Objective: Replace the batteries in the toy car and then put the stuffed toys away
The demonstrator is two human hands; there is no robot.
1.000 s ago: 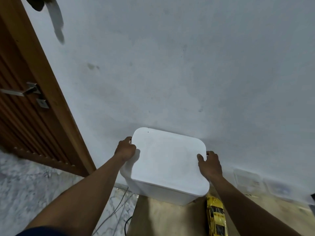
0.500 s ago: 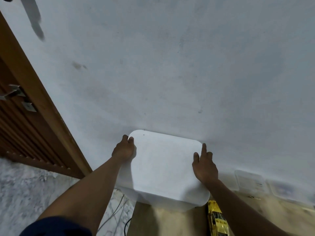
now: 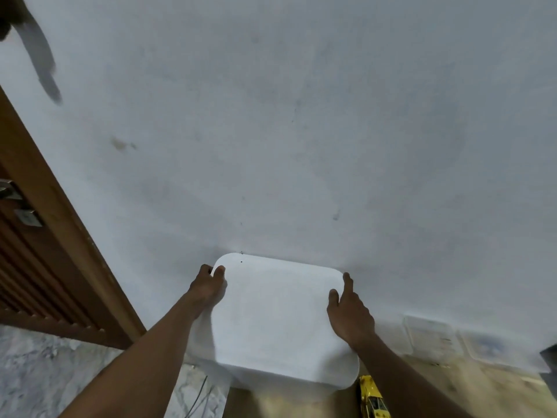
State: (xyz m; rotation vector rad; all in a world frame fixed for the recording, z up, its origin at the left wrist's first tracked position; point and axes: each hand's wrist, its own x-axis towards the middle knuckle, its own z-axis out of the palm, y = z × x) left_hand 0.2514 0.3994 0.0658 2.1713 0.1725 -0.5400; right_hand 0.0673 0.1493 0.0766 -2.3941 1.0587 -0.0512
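A white storage box [image 3: 280,321] with a closed flat lid stands on the table's far left corner, against the wall. My left hand [image 3: 208,289] grips the lid's far left edge, fingers curled over the rim. My right hand [image 3: 349,315] rests on the lid's right edge with the fingers partly spread and the index finger stretched out. The yellow toy car [image 3: 372,399] lies on the table just right of the box, under my right forearm. No stuffed toys are in view.
The beige table [image 3: 452,396] carries two clear flat packages [image 3: 431,336] leaning at the white wall. A wooden door [image 3: 45,267] with a metal handle stands at the left. Marble floor [image 3: 36,372] and cables [image 3: 202,396] lie below left.
The box has gone from tilted and lifted to resting against the wall. My right hand has shifted from gripping the side to lying on the lid with fingers spread.
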